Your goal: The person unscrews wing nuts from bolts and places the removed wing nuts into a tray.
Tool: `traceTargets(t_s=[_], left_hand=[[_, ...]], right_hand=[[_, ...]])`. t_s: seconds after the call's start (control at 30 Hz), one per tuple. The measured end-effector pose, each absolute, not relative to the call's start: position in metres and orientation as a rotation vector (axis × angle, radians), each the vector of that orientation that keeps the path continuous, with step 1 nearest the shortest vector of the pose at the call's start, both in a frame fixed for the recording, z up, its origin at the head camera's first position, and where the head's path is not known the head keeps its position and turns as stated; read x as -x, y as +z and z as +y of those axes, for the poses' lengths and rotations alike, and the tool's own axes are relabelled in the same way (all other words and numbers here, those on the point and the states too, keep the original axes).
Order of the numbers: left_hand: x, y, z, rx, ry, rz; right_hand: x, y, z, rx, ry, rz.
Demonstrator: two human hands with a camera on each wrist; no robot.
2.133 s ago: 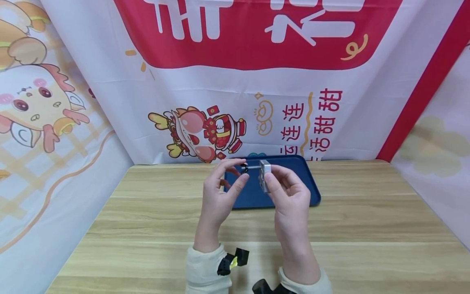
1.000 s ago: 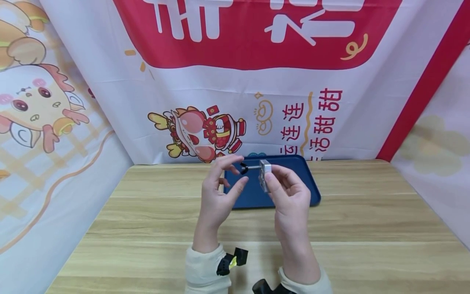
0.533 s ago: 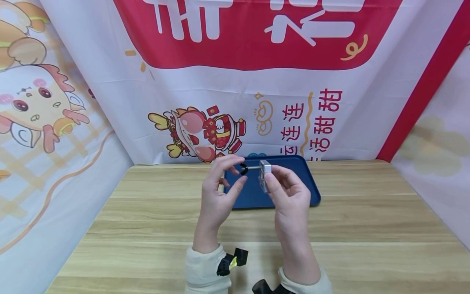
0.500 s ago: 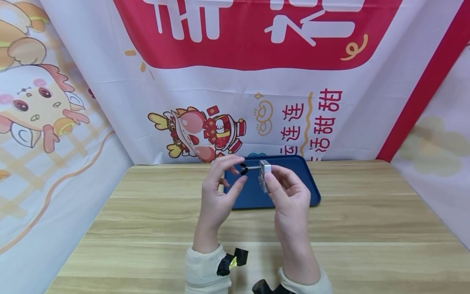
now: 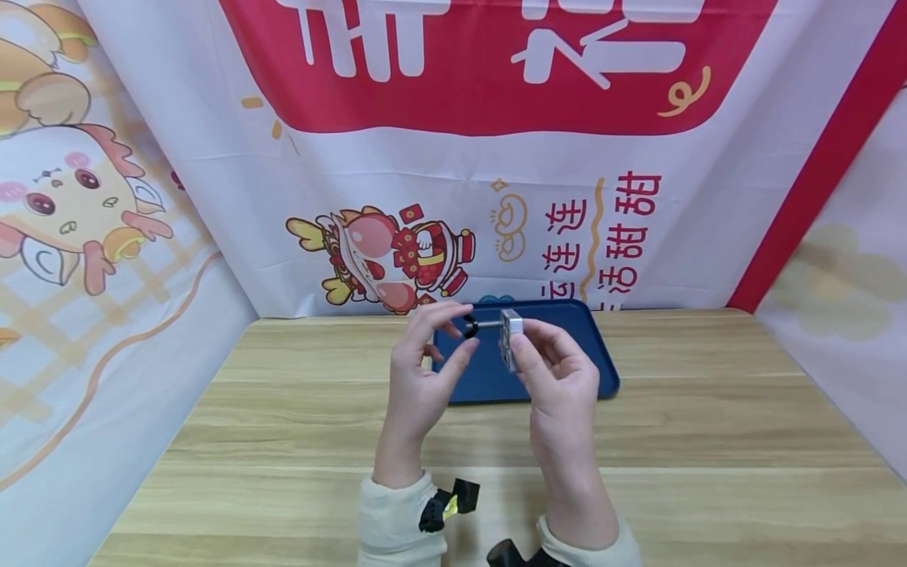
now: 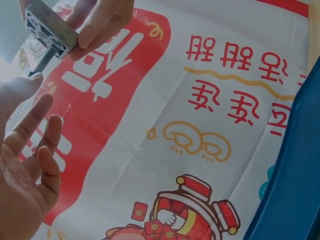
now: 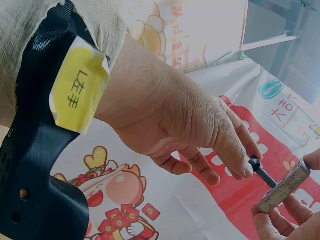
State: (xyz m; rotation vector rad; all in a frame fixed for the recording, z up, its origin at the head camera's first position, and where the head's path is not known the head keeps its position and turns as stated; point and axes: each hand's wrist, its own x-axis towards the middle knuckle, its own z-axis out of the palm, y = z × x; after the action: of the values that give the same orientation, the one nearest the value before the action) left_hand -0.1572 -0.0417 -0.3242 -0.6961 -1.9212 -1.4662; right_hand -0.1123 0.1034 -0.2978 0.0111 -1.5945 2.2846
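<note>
A short piece of silvery aluminium profile [image 5: 511, 340] is held up over the tray, gripped between thumb and fingers of my right hand [image 5: 564, 376]. Out of its left side sticks a threaded wing bolt [image 5: 489, 324] with a black winged head. My left hand [image 5: 420, 370] has thumb and index finger curled about that head, the thumb against it in the right wrist view. The left hand's other fingers are bent loosely below. In the left wrist view the bolt's thread [image 6: 44, 62] shows between the thumb and the hollow end of the profile [image 6: 51, 31].
A dark blue tray [image 5: 489, 386] lies behind the hands at the back of the wooden table [image 5: 305, 441]. Printed cloth [image 5: 453, 189] hangs directly behind the table, with more cloth at both sides. Black straps with camera mounts [image 5: 441, 508] sit on the cuffs.
The left thumb and index finger opened off the bolt's black head, then came back closer round it. The head has turned slightly. The right hand and the profile have hardly moved.
</note>
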Motion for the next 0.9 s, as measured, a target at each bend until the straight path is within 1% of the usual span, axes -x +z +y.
traceTargets(t_s=[0.9], left_hand=[[0.1554, -0.3252, -0.041, 0.559, -1.552, -2.031]], right_hand=[[0.1125, -0.2985, 0.1033, 0.005, 2.289, -1.609]])
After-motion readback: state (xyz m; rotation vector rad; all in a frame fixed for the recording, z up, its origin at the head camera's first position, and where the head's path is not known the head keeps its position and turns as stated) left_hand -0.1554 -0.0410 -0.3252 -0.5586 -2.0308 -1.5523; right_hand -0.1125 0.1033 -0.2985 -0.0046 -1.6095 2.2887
